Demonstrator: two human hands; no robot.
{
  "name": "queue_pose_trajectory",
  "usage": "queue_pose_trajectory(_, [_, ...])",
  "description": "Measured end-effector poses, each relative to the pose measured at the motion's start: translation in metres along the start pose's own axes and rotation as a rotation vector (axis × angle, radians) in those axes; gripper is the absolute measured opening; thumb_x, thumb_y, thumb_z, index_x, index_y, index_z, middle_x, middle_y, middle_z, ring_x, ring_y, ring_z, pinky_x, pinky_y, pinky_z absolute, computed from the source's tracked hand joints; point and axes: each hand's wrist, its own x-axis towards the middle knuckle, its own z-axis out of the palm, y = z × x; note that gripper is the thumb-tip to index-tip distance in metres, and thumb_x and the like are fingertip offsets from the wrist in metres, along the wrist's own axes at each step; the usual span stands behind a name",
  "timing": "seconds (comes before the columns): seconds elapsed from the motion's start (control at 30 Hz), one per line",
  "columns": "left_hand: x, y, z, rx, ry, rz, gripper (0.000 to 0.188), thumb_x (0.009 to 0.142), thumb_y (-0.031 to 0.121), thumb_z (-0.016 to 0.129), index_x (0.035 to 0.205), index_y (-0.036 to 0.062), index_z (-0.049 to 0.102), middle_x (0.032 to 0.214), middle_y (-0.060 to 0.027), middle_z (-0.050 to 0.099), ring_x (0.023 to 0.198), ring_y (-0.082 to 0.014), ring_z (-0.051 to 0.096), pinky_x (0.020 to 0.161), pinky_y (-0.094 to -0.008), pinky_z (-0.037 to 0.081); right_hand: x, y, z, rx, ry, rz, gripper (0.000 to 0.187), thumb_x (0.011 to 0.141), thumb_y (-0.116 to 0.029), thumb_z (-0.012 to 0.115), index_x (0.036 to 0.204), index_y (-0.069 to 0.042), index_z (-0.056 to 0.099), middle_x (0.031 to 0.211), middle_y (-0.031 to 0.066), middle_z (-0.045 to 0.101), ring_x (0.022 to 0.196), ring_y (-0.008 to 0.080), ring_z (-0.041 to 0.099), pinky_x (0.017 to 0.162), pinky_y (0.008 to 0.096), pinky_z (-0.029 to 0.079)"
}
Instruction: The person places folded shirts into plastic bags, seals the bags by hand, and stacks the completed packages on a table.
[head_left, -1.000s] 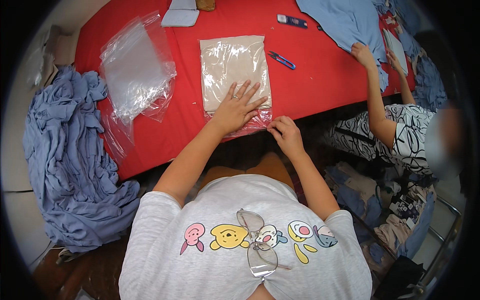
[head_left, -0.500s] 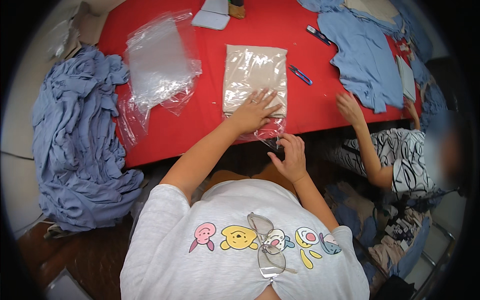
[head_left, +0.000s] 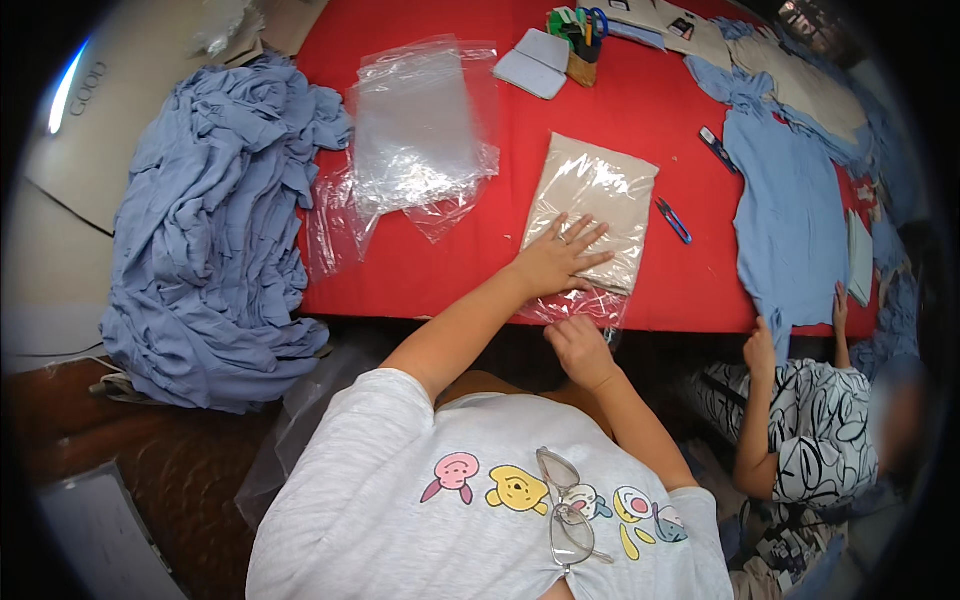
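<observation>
A folded beige garment lies inside a clear plastic bag on the red table, its loose open end toward me at the near edge. My left hand rests flat on the lower part of the package, fingers spread, pressing it down. At the bag's loose end, just over the table edge, my right hand has its fingers curled together on the plastic. What lies between those fingertips is partly hidden. Blue thread snips lie just right of the package.
A stack of clear bags lies left of the package, beside a heap of blue garments. Farther back are an open notebook and a holder with scissors. At the right, a co-worker handles a blue garment.
My right hand has moved left along the bag's loose end, and its fingers have closed. My left hand stays on the package. The co-worker's hands now hold the blue garment, drawn toward the edge.
</observation>
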Motion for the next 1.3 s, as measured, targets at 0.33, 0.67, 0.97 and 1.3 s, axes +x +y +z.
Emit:
queue_pose_trajectory(0.33, [0.002,-0.001,0.000,-0.033,-0.069,-0.026,0.083,0.100,0.058,0.066,0.172,0.0383,0.031,0.185,-0.0077,0.009,0.170,-0.0367,0.009,0.133,-0.0655,0.013,0.026,0.001,-0.009,0.010,0.169,0.358,0.021,0.087,-0.009,0.079,0.104,-0.004,0.069,0.102,0.0133,0.064,0.099,0.0359,0.063,0.089,0.0487,0.050])
queue_pose_trajectory(0.67, [0.000,0.002,-0.001,0.018,-0.041,-0.014,0.082,0.101,0.062,0.062,0.172,0.0390,0.030,0.185,-0.0068,0.010,0.169,-0.0366,0.011,0.133,-0.0654,0.015,-0.012,0.001,0.009,-0.117,-0.131,-0.070,0.025,0.092,-0.012,0.058,0.112,0.000,0.066,0.103,0.0139,0.064,0.101,0.0332,0.062,0.097,0.0433,0.050])
queue_pose_trajectory(0.97, [-0.002,0.007,0.007,0.013,0.003,-0.024,0.081,0.102,0.062,0.061,0.173,0.0393,0.029,0.185,-0.0075,0.010,0.169,-0.0371,0.012,0.133,-0.0657,0.013,0.020,-0.027,0.009,0.257,0.242,0.601,0.032,0.084,-0.020,0.088,0.107,-0.006,0.071,0.102,0.0093,0.067,0.099,0.0305,0.064,0.090,0.0442,0.048])
queue_pose_trajectory(1.3, [-0.007,0.014,0.006,0.002,0.040,-0.023,0.080,0.101,0.058,0.065,0.171,0.0350,0.035,0.184,-0.0105,0.014,0.169,-0.0384,0.014,0.133,-0.0664,0.014,0.009,-0.023,0.028,-0.116,-0.080,-0.095,0.014,0.090,-0.014,0.065,0.100,-0.007,0.071,0.098,0.0091,0.064,0.100,0.0276,0.063,0.092,0.0438,0.048])
